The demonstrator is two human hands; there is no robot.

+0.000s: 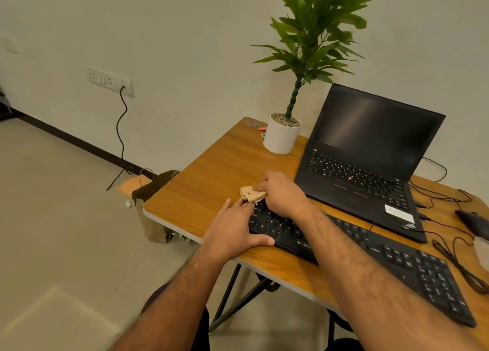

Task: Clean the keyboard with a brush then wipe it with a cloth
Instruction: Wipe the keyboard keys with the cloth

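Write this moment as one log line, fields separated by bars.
step: wiping | right hand: grips cloth on keyboard left end | left hand: steadies keyboard

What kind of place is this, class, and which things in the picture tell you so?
Probably a small office or home workspace. A wooden desk carries an open laptop, a black keyboard and a potted plant, with a wall socket and cable behind it.
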